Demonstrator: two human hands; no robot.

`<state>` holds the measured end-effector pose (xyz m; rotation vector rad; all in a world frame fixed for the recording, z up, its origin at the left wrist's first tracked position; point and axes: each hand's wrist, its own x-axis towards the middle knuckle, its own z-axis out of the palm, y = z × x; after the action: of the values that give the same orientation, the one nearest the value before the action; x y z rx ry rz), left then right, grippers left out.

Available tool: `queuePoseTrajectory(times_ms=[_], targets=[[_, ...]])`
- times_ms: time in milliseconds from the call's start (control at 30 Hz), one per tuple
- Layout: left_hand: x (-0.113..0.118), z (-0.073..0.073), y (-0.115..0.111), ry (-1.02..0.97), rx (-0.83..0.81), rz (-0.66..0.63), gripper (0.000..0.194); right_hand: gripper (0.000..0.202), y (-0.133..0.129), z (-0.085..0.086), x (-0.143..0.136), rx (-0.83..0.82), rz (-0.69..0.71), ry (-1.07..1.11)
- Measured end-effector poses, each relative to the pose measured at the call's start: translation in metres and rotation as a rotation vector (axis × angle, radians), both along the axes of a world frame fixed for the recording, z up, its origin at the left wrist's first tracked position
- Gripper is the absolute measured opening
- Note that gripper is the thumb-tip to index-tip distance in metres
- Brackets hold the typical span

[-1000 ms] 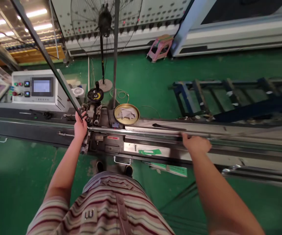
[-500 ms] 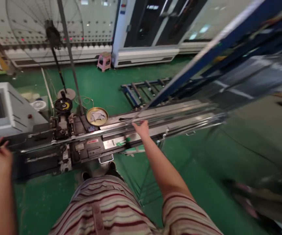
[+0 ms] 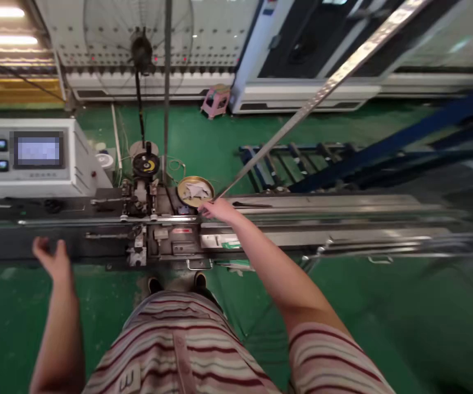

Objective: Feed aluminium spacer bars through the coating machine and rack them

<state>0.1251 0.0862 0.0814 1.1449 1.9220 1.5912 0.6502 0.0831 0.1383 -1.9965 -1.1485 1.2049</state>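
My right hand point(image 3: 217, 209) is closed around the lower end of a long, narrow metal strip point(image 3: 302, 112), which slants up to the far right. The fingers are just above the machine's rail, close to a round gold-coloured dish point(image 3: 181, 189) with light scraps in it. Another thin metal strip point(image 3: 174, 219) lies along the rail, passing through the machine's roller head point(image 3: 140, 191). My left hand point(image 3: 53, 260) hovers over the front of the dark machine bed point(image 3: 2, 243), its fingers apart and holding nothing.
A control box point(image 3: 74, 158) with a screen stands at the back left. A black handwheel point(image 3: 146, 164) tops the roller head. Beyond are a pink stool point(image 3: 215, 101), a blue roller frame point(image 3: 261, 164) and a standing fan point(image 3: 141, 52). A dark rod point(image 3: 253, 205) lies on the bed.
My view has turned to the left. My right hand has moved left along the rail, close to the dish, with the slanting strip. My left hand has come back from the bed's rear edge.
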Motion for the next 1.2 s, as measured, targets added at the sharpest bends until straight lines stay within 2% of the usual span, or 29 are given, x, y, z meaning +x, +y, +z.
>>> queuePoseTrajectory(times_ms=[67, 133, 200, 267, 400, 533, 633, 767, 867, 933, 1000, 1067, 1133, 1200], targets=[[0.009, -0.034, -0.029, -0.013, 0.012, 0.044, 0.063, 0.021, 0.011, -0.007, -0.03, 0.028, 0.06, 0.003], [0.012, -0.06, -0.055, -0.056, 0.012, 0.072, 0.057, 0.022, 0.021, -0.013, -0.061, 0.05, 0.139, -0.008], [0.007, -0.077, -0.078, -0.095, -0.013, 0.096, 0.051, 0.024, 0.032, -0.016, -0.092, 0.059, 0.215, -0.041], [-0.006, -0.085, -0.094, -0.103, -0.041, 0.125, 0.048, 0.027, 0.043, -0.018, -0.125, 0.066, 0.283, -0.081], [-0.043, -0.087, -0.109, -0.054, -0.035, 0.173, 0.046, 0.03, 0.064, -0.018, -0.191, 0.106, 0.401, -0.143], [-0.07, -0.081, -0.108, 0.013, -0.063, 0.166, 0.042, 0.029, 0.083, -0.016, -0.256, 0.146, 0.488, -0.163], [-0.072, -0.072, -0.096, -0.012, -0.044, 0.129, 0.047, 0.029, 0.095, -0.015, -0.303, 0.158, 0.494, -0.132], [-0.06, -0.053, -0.058, -0.054, 0.012, 0.012, 0.071, 0.03, 0.103, -0.01, -0.343, 0.179, 0.43, 0.009], [-0.048, -0.032, -0.022, -0.19, 0.02, 0.003, 0.085, 0.031, 0.099, 0.004, -0.339, 0.174, 0.362, 0.181], [-0.035, -0.014, -0.002, -0.366, -0.055, 0.013, 0.086, 0.028, 0.091, 0.018, -0.318, 0.164, 0.328, 0.294], [-0.013, 0.007, 0.01, -0.505, -0.102, -0.062, 0.085, 0.028, 0.078, 0.033, -0.287, 0.171, 0.312, 0.383], [0.022, 0.029, 0.012, -0.539, -0.048, -0.23, 0.088, 0.035, 0.061, 0.047, -0.25, 0.192, 0.309, 0.434], [0.069, 0.049, 0.005, -0.493, 0.061, -0.375, 0.09, 0.044, 0.041, 0.061, -0.206, 0.229, 0.297, 0.437], [0.124, 0.065, -0.007, -0.437, 0.141, -0.429, 0.087, 0.05, 0.019, 0.081, -0.15, 0.369, 0.26, 0.425]])
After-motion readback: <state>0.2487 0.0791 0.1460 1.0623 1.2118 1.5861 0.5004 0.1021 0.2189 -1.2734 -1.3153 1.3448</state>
